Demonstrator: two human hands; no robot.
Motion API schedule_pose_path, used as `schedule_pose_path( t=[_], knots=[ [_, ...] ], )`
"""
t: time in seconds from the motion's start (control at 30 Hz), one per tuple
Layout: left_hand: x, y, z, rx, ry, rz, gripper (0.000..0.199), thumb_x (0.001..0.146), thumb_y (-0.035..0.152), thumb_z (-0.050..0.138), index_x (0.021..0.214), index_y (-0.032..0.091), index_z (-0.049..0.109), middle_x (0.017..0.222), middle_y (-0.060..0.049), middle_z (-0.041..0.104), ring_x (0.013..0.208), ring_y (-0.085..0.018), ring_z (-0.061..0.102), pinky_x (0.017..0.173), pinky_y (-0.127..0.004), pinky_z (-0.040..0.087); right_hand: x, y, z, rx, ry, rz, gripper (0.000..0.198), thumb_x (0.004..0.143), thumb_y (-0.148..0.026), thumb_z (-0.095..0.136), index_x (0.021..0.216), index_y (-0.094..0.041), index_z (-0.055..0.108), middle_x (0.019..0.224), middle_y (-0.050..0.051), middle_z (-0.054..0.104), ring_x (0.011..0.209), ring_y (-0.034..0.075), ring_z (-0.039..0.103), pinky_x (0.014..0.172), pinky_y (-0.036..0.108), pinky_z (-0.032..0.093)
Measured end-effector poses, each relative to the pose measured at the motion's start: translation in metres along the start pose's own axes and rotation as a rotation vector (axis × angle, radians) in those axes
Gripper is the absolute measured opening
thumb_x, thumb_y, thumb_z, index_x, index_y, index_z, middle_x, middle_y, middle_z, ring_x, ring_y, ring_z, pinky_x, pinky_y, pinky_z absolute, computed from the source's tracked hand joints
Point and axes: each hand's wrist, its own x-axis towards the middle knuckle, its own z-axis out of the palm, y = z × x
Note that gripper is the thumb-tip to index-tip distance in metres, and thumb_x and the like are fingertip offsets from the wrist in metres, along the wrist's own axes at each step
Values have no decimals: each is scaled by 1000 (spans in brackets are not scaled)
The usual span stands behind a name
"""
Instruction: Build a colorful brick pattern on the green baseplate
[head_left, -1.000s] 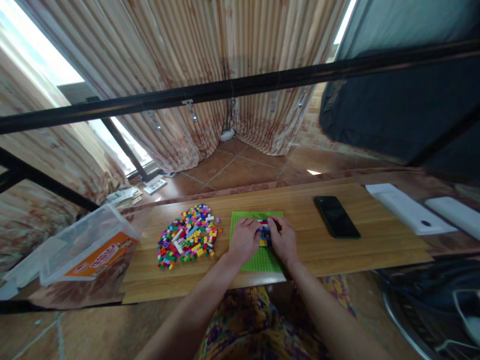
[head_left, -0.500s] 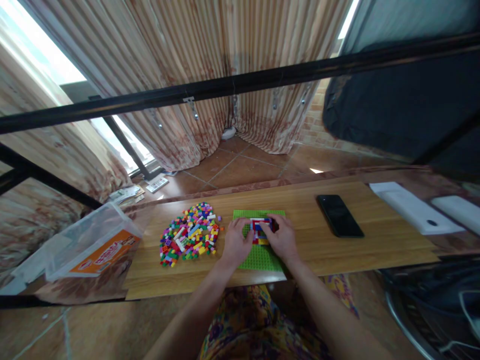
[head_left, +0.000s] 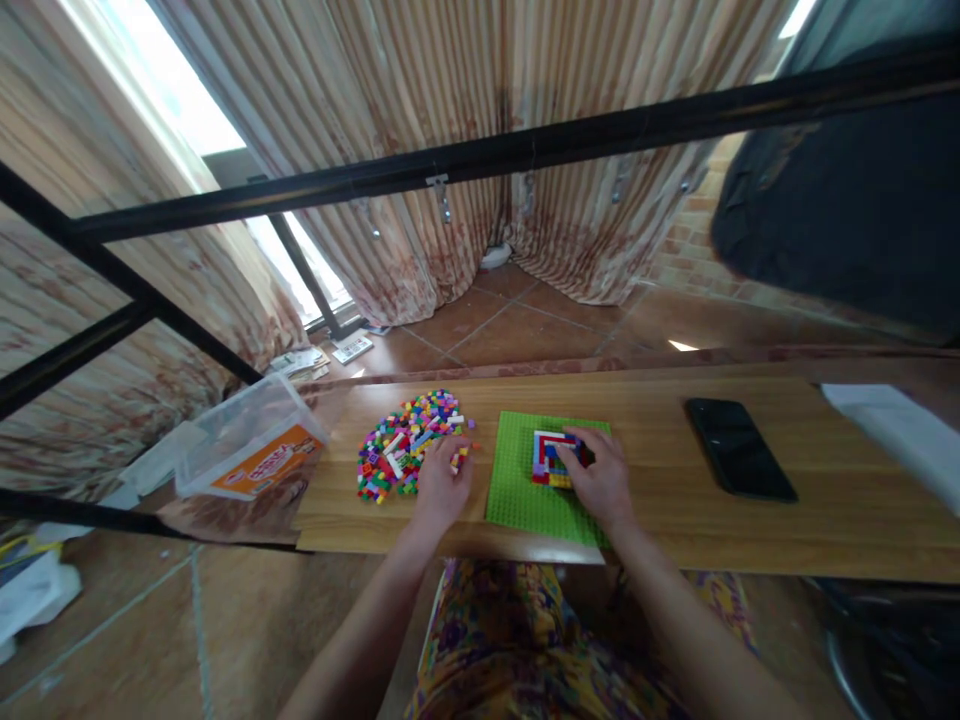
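A green baseplate (head_left: 517,490) lies on the wooden board, bearing a small square build of toy building bricks (head_left: 538,465) in red, white, blue and yellow. My right hand (head_left: 604,475) is closed on the right side of this build, thumb on its near part and fingers around the far corner. My left hand (head_left: 444,480) is over the right edge of a pile of loose toy bricks (head_left: 405,440). Its fingers are curved and apart, with a few yellow bricks showing between thumb and fingers; nothing is visibly gripped. The fingers partly cover the pile.
A black phone (head_left: 741,448) lies on the wooden board (head_left: 652,420) to the right, with white paper (head_left: 892,430) beyond it. Left of the board stands a clear plastic box (head_left: 247,440) with an orange label. A black metal bar (head_left: 480,160) crosses in front of the curtains.
My left hand has left the brick build and moved left to the loose bricks. My right hand stays at the build. The camera view has shifted, so everything sits further right.
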Motion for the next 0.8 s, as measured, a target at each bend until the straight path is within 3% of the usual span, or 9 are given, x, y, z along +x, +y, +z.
schedule_pose_path(
  t=[0.17, 0.37, 0.8],
  knots=[
    [-7, -18, -26, 93, 70, -60, 14, 84, 13, 54, 92, 20, 63, 97, -5, 69, 96, -20, 62, 88, -35, 50, -2, 4, -1, 25, -42, -91, 25, 80, -46, 64, 88, -24, 73, 113, 9, 62, 105, 26, 56, 97, 47, 40],
    [-8, -30, -43, 394, 159, -118, 21, 83, 13, 54, 97, 20, 66, 103, -8, 68, 102, -26, 60, 92, -42, 47, -4, 5, 1, -14, -79, -106, 24, 75, -42, 66, 85, -21, 68, 118, 11, 58, 110, 28, 53, 99, 49, 39],
    [-2, -31, -33, 600, 95, -101, 15, 83, 16, 56, 93, 19, 67, 97, -10, 66, 99, -28, 56, 89, -42, 45, -4, 2, -2, 41, -79, -66, 18, 80, -40, 61, 85, -22, 64, 116, 11, 59, 110, 27, 53, 98, 48, 40]
  ],
)
